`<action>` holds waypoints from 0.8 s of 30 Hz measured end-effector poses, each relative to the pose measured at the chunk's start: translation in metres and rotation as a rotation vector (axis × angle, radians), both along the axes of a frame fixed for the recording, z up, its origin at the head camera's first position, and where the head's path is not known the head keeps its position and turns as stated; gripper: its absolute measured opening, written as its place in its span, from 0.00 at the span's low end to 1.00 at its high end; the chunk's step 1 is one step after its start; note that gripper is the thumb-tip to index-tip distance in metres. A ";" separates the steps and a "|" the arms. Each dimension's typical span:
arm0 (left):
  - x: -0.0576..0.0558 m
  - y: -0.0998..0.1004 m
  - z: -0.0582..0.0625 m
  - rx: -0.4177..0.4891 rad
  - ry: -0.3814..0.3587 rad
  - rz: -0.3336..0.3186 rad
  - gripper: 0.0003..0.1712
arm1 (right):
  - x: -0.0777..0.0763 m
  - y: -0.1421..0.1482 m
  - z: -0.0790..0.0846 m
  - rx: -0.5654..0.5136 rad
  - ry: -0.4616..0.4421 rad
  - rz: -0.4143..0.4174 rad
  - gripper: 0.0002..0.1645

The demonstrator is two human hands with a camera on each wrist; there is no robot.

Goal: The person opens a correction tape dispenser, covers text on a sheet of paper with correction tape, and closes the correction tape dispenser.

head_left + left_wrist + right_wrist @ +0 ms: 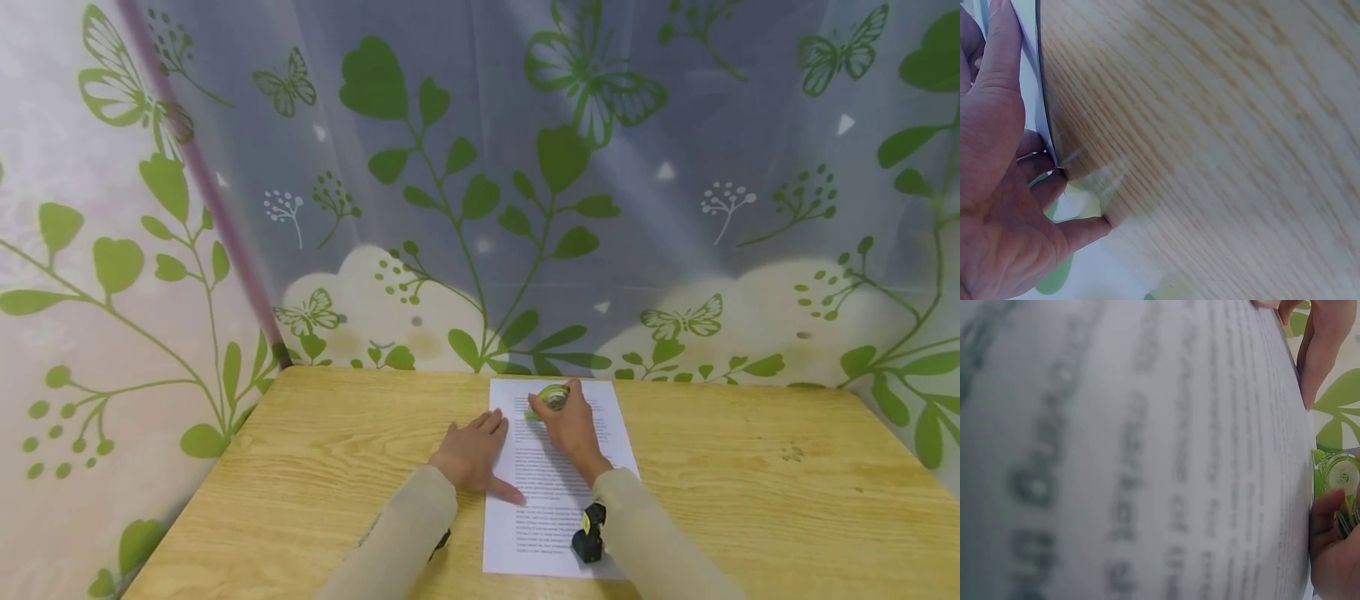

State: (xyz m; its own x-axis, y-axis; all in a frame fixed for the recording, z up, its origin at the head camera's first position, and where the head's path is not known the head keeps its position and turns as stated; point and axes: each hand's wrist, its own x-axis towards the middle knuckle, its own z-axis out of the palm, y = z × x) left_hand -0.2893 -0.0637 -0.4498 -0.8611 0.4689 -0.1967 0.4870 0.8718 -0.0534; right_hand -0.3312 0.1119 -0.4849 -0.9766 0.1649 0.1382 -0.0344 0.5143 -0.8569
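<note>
A printed sheet of paper (498, 533) lies lengthwise on the wooden table. Between the thumb and fingers of my right hand (573, 435) is a green correction tape dispenser (556, 399), held at the upper lines of text. Its see-through case and white spool (1342, 474) show in the right wrist view. My left hand (469, 455) rests on the sheet's left edge, fingers extended and thumb spread over the text. In the left wrist view, the left hand's (997, 200) fingertips touch the paper edge and the tabletop.
The wooden table (345, 467) extends to both sides of the sheet. Behind its far edge hangs a curtain (630, 250) printed with leaves and butterflies. A pinkish pole (217, 200) slants down to the table's back left corner. A black wrist device (589, 533) sits at the right sleeve.
</note>
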 end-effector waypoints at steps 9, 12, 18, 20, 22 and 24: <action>0.001 -0.001 0.002 0.005 -0.012 0.003 0.71 | 0.000 0.006 0.001 0.015 0.006 0.010 0.33; 0.000 -0.001 0.002 0.008 -0.016 0.009 0.70 | -0.001 0.008 0.001 0.011 0.009 0.018 0.33; 0.000 -0.002 0.001 0.014 -0.019 0.006 0.70 | -0.001 0.011 0.000 0.001 -0.003 0.025 0.34; 0.000 -0.001 0.001 0.015 -0.016 0.001 0.70 | -0.001 0.013 -0.001 0.001 -0.006 0.026 0.33; 0.000 -0.001 0.002 0.017 -0.015 -0.001 0.70 | 0.000 0.014 0.000 0.001 -0.005 0.027 0.33; 0.001 0.000 0.003 0.016 -0.014 -0.001 0.70 | 0.001 0.015 0.001 0.006 -0.003 0.026 0.33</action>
